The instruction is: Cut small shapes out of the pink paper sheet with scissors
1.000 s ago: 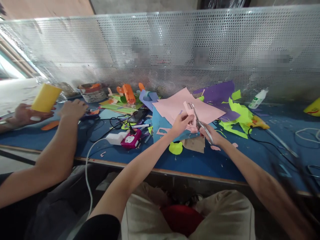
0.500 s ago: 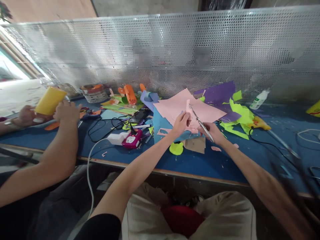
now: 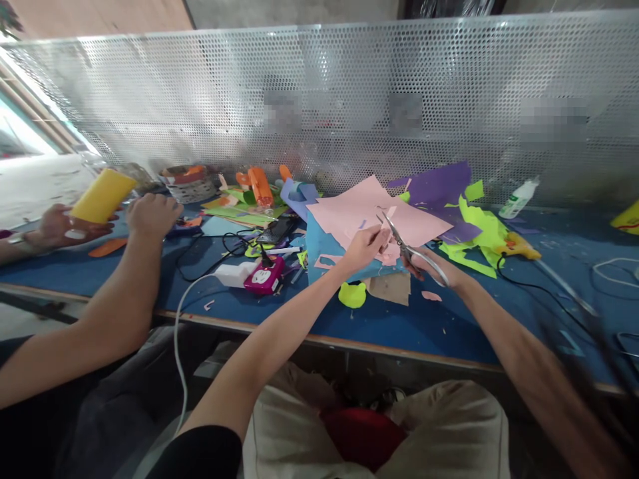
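Note:
My left hand [image 3: 366, 243] pinches a small pink paper cut-out [image 3: 388, 247] above the blue table [image 3: 399, 326]. My right hand [image 3: 430, 265] grips metal scissors [image 3: 399, 234], with the blades spread and set against the cut-out's upper edge. Beneath both hands lie a large pink sheet [image 3: 367, 209] and a blue sheet [image 3: 319, 249]. A lime frog-shaped piece [image 3: 351, 294] and a brown card scrap [image 3: 392, 287] rest just in front of them.
A co-worker on the left holds a yellow roll [image 3: 101, 195] with one hand [image 3: 60, 226]; their other hand [image 3: 151, 214] is beside it. Purple [image 3: 439, 186] and lime paper scraps [image 3: 476, 229], a glue bottle [image 3: 517, 197], a pink device [image 3: 263, 276], cables and a perforated metal screen [image 3: 319, 100] surround the work.
The scissors' blades have opened and the right hand has shifted slightly right. My left hand turned the pink cut-out a little. The co-worker's nearer hand moved away from the yellow roll.

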A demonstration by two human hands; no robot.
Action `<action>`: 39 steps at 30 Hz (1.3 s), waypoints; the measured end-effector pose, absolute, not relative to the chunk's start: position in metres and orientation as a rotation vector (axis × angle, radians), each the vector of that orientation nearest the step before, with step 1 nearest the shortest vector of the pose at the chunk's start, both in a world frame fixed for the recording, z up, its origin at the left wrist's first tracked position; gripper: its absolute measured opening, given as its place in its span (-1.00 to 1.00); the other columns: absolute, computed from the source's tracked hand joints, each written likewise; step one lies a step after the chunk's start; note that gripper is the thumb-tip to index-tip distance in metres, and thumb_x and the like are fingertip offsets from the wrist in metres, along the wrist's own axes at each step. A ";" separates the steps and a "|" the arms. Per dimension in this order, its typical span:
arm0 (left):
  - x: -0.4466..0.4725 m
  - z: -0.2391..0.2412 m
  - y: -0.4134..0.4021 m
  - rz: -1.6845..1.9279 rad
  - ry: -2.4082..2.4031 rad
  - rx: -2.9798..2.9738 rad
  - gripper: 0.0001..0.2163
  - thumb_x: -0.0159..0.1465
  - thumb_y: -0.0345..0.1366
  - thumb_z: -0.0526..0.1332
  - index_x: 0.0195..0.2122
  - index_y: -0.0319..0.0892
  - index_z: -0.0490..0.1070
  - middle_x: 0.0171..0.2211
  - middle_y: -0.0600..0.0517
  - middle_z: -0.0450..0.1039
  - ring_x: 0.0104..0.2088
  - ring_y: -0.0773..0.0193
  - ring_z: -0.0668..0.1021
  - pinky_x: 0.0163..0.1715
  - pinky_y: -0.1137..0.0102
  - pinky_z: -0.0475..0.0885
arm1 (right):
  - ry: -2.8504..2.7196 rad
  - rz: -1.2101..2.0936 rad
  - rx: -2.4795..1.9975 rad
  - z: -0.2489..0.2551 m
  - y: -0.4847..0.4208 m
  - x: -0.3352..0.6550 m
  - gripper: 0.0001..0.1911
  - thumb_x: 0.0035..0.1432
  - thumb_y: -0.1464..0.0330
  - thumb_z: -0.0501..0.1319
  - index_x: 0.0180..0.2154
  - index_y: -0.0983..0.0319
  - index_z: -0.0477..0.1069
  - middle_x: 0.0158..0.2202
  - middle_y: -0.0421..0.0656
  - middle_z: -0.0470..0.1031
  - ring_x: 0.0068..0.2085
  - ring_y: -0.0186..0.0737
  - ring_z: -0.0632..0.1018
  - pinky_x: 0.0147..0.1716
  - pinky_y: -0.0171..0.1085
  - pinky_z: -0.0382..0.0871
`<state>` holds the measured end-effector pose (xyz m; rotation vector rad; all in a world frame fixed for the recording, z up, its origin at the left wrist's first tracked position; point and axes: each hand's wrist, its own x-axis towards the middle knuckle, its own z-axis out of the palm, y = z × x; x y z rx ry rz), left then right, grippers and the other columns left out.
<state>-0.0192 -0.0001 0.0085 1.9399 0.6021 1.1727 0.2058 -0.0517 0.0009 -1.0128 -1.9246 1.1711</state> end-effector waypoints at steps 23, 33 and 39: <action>-0.036 0.002 0.017 0.774 0.518 1.914 -0.50 0.38 0.21 0.17 -0.38 -0.19 0.35 -0.56 0.15 0.12 -0.56 0.42 0.25 -0.48 0.41 0.25 | -1.994 0.903 -1.618 0.004 -0.047 0.214 -0.46 0.12 -0.16 0.30 -0.42 0.20 0.38 -0.63 -0.26 0.31 -0.64 -0.30 0.34 -0.65 -0.30 0.15; -0.041 -0.015 0.038 0.971 0.777 1.880 -0.72 0.46 -0.07 0.15 -0.28 -0.16 0.26 -0.40 0.04 0.47 -0.50 0.43 0.46 -0.52 0.50 0.33 | -1.723 0.287 -1.761 -0.018 -0.021 0.222 -0.35 0.20 -0.26 0.16 -0.53 0.16 0.27 -0.55 -0.15 0.38 -0.44 -0.22 0.32 -0.37 -0.21 0.13; -0.041 -0.016 0.038 1.052 0.839 1.837 -0.78 0.44 -0.11 0.15 -0.21 -0.14 0.24 -0.28 0.04 0.56 -0.59 0.50 0.36 -0.57 0.51 0.25 | -1.505 0.328 -1.955 -0.018 -0.017 0.241 -0.36 0.19 -0.26 0.16 -0.20 0.20 0.34 -0.14 0.07 0.53 -0.22 -0.10 0.43 -0.23 -0.20 0.23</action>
